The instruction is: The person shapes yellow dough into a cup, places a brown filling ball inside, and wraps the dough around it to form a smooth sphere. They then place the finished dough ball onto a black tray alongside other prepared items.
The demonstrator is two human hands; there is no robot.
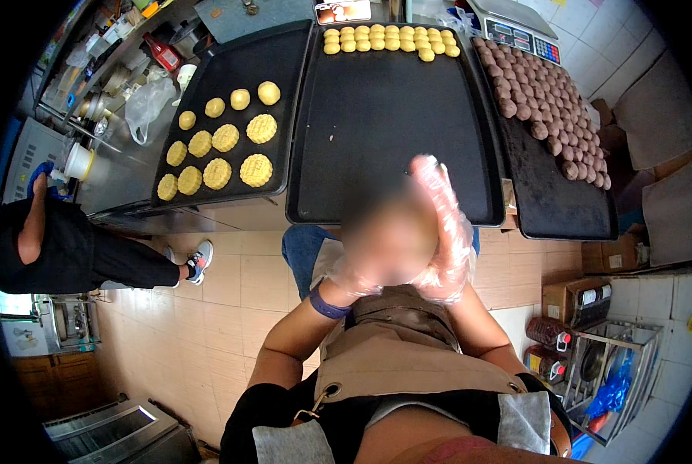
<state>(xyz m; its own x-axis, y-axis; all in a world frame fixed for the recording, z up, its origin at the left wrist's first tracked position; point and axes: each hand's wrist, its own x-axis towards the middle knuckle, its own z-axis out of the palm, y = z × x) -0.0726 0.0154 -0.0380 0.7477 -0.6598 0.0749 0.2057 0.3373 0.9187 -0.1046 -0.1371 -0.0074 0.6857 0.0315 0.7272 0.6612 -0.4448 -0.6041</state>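
My right hand [451, 238], in a clear plastic glove, is raised with its fingers extended over the near edge of the middle black baking tray [392, 133]. Facing it is my left hand [354, 279], also gloved, with a dark band at the wrist. A blurred patch covers most of the left hand and the space between the palms, so anything held there is hidden. Rows of yellow dough balls [376, 38] line the far end of this tray. On the left tray [235, 64] sit yellow dough balls [240, 99] and patterned, pressed mooncakes [217, 173].
Brown filling balls [546, 98] crowd the right tray [560, 203], below a digital scale [517, 32]. A phone [343, 11] stands behind the middle tray. A plastic bag [148, 104] and a sauce bottle [161, 52] are on the steel counter. Another person [50, 249] stands at left.
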